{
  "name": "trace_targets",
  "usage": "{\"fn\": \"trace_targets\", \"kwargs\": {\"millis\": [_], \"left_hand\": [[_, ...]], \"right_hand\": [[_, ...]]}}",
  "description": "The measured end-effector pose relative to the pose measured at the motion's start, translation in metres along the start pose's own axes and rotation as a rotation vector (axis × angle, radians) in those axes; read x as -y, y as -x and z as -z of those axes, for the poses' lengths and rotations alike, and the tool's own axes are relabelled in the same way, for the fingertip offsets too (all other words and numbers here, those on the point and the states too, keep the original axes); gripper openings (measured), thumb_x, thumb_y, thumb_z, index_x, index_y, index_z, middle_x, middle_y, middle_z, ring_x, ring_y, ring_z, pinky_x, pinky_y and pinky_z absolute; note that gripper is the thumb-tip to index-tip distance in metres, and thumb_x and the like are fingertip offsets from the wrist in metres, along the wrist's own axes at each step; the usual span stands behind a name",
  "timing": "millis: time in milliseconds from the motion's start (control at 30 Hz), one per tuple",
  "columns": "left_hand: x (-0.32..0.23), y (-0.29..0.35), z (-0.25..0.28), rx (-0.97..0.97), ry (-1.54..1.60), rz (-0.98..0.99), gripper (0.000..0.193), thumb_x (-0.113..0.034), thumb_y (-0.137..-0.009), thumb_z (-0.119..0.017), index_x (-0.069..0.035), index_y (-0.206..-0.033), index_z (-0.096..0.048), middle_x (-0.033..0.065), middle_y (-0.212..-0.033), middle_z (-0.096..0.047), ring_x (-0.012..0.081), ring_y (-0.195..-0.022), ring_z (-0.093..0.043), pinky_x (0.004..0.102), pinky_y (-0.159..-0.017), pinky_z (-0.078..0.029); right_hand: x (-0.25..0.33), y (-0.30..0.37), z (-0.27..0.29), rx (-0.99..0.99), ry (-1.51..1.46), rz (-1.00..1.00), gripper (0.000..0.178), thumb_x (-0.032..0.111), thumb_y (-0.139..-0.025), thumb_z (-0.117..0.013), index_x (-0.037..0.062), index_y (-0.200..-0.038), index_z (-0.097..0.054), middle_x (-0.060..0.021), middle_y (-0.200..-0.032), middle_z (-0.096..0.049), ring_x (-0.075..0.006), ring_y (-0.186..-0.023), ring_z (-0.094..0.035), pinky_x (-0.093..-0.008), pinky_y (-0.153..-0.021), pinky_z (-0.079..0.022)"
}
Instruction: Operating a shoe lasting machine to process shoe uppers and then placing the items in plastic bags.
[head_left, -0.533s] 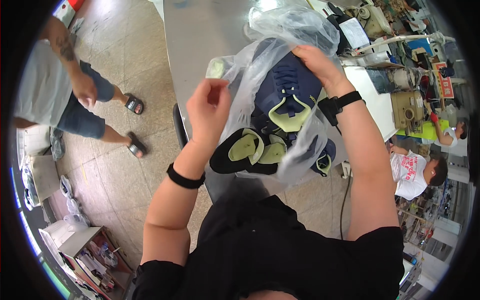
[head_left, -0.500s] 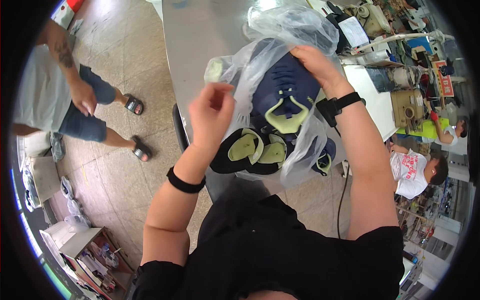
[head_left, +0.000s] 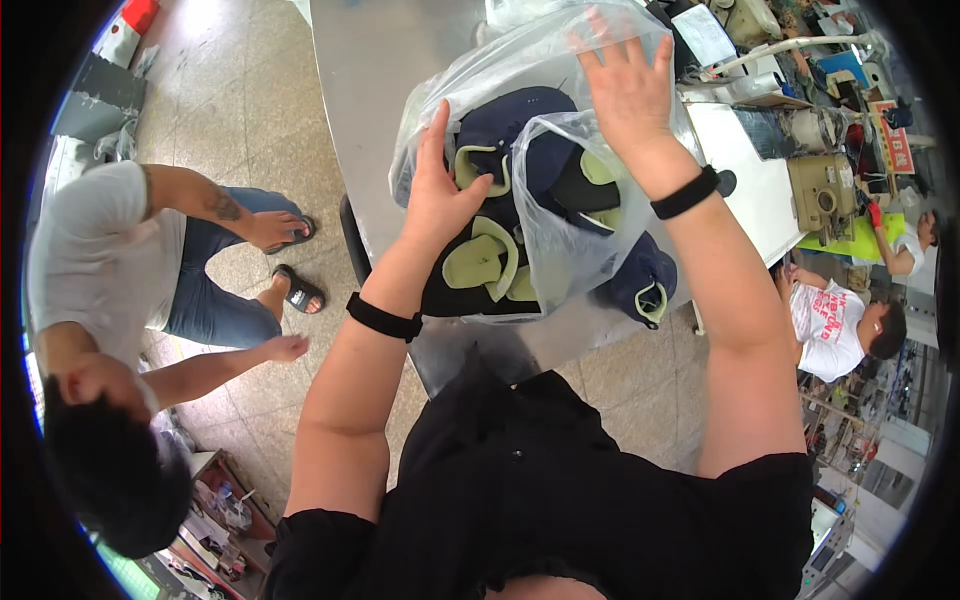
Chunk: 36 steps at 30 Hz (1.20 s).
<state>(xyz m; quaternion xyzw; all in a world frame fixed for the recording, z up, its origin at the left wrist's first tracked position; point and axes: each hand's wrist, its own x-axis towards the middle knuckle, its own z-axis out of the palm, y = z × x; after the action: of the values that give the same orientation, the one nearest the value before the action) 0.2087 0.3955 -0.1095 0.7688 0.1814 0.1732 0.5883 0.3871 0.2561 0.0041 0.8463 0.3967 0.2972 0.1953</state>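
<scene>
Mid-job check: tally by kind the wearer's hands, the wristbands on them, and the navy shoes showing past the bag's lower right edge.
Hands: 2 (left hand, right hand)
Wristbands: 2
Navy shoe past the bag's edge: 1
Total: 5. The overlapping shoes seen through the bag cannot be counted surely.
</scene>
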Motion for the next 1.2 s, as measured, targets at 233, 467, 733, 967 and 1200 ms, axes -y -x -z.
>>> {"fn": "trace_targets", "kwargs": {"millis": [233, 467, 733, 967, 1200], "left_hand": [[0.011, 0.011, -0.019, -0.074, 0.183, 0.014, 0.085, 0.007, -0.073, -0.063, -0.018, -0.147, -0.031, 0.0123, -0.139, -0.037, 0.0283, -0.130, -0.041, 0.0312, -0.092, -0.053], [0.008, -0.001, -0.020, -0.211, -0.041, 0.017, 0.071, 0.008, -0.076, -0.064, -0.010, -0.140, -0.038, 0.0177, -0.140, -0.040, 0.0325, -0.132, -0.042, 0.0427, -0.105, -0.044], [0.006, 0.073, -0.049, -0.538, -0.400, -0.390, 0.042, -0.006, -0.067, -0.080, -0.005, -0.101, -0.056, 0.0125, -0.098, -0.055, 0.0292, -0.089, -0.058, 0.0405, -0.071, -0.049], [0.019, 0.098, -0.100, -0.371, -0.439, -0.132, 0.018, 0.002, -0.073, -0.060, -0.006, -0.089, -0.060, 0.0133, -0.092, -0.057, 0.0358, -0.089, -0.054, 0.0441, -0.079, -0.046], [0.017, 0.097, -0.093, -0.148, -0.665, -0.195, 0.052, -0.007, -0.075, -0.063, -0.028, -0.122, -0.061, 0.0135, -0.138, -0.045, 0.0423, -0.128, -0.041, 0.0519, -0.102, -0.037]], "right_hand": [[0.046, 0.075, 0.024, 0.104, -0.811, 0.597, 0.008, 0.018, -0.079, -0.061, 0.0102, -0.078, -0.060, -0.0042, -0.079, -0.060, -0.0239, -0.083, -0.062, -0.0361, -0.065, -0.050], [-0.021, 0.144, -0.007, 0.656, -0.454, 0.665, 0.011, 0.018, -0.073, -0.066, 0.0089, -0.068, -0.065, -0.0091, -0.061, -0.063, -0.0288, -0.065, -0.067, -0.0401, -0.058, -0.051], [-0.020, 0.151, 0.001, 0.504, -0.557, 0.416, 0.014, 0.017, -0.078, -0.067, 0.0066, -0.083, -0.060, -0.0088, -0.080, -0.060, -0.0295, -0.076, -0.064, -0.0405, -0.063, -0.051], [0.068, 0.165, -0.013, 0.327, -0.694, 0.470, 0.021, 0.013, -0.088, -0.051, 0.0075, -0.107, -0.060, -0.0091, -0.093, -0.064, -0.0325, -0.080, -0.064, -0.0401, -0.068, -0.053], [0.068, 0.171, -0.038, 0.107, -0.447, 0.560, 0.022, 0.010, -0.081, -0.055, 0.0084, -0.103, -0.059, -0.0096, -0.108, -0.058, -0.0259, -0.095, -0.061, -0.0365, -0.068, -0.053]]}}
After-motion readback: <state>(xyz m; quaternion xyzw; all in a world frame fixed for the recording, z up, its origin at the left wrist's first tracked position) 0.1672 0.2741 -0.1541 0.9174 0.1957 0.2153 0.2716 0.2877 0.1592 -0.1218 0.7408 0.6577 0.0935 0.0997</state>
